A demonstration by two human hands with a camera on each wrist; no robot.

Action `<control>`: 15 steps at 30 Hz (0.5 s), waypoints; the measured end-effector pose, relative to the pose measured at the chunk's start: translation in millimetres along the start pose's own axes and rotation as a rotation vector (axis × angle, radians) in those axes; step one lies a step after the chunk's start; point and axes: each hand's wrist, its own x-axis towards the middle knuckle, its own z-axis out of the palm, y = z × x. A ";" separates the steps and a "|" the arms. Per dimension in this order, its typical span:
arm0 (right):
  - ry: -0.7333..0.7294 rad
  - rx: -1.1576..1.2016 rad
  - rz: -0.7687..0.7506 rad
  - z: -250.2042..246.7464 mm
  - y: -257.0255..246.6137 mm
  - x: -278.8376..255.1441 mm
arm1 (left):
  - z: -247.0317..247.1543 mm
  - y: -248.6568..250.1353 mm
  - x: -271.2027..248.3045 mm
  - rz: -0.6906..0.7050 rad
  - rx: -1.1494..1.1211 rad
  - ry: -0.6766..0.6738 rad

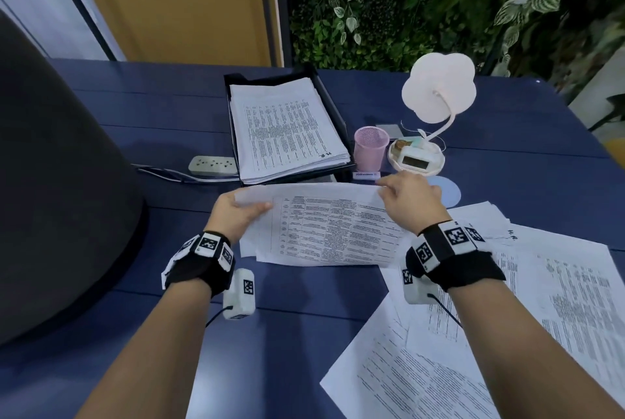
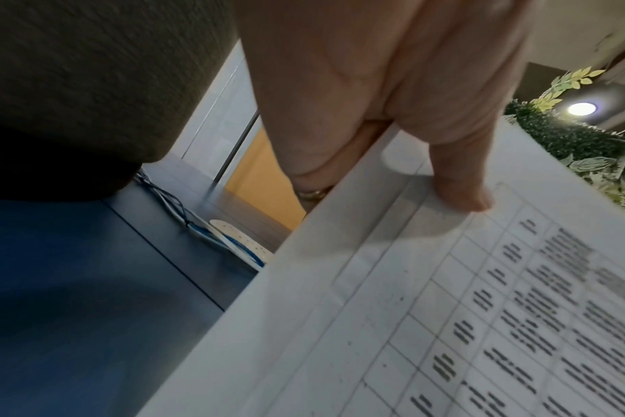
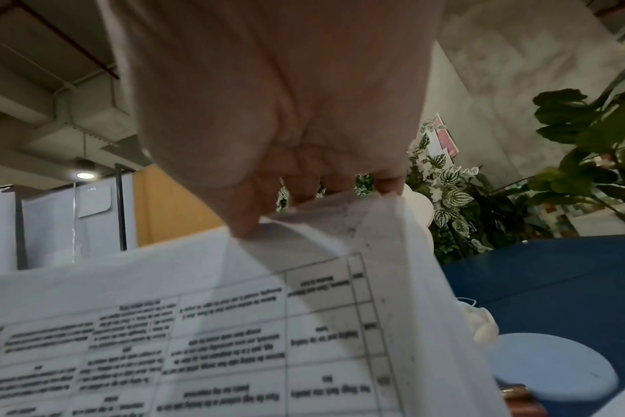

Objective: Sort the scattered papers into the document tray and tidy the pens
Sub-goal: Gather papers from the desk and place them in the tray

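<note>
I hold a thin stack of printed sheets (image 1: 324, 226) above the blue table, just in front of the black document tray (image 1: 333, 104). My left hand (image 1: 241, 212) pinches its left end, thumb (image 2: 460, 180) on top and fingers beneath. My right hand (image 1: 402, 194) pinches the far right corner (image 3: 325, 214). The tray carries a thick pile of papers (image 1: 287, 134). More loose papers (image 1: 507, 310) lie scattered at the right front. An empty pink mesh pen cup (image 1: 370, 148) stands right of the tray. No pens are in view.
A white flower-shaped desk lamp (image 1: 438, 87) with a clock base (image 1: 416, 156) stands behind the cup, and a pale blue round coaster (image 1: 449, 192) lies near it. A power strip (image 1: 211, 165) with cables lies left of the tray. A dark grey chair back (image 1: 57, 182) fills the left.
</note>
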 end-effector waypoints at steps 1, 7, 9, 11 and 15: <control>0.004 -0.023 -0.008 -0.8 -2.5 -2.4 | -0.1 0.5 -1.2 0.010 0.003 0.014; 0.025 -0.160 -0.176 -9.5 -35.0 -10.6 | 11.4 28.4 -6.2 0.082 0.018 -0.037; 0.003 -0.120 -0.192 -11.9 -41.7 -11.0 | 15.4 37.7 -5.3 0.130 -0.004 -0.032; 0.005 -0.002 -0.144 -15.4 -38.6 -9.8 | 14.3 38.0 -0.4 0.199 0.013 0.100; -0.026 0.735 -0.090 -19.5 -22.0 -6.9 | 7.0 21.3 5.4 0.202 0.034 0.413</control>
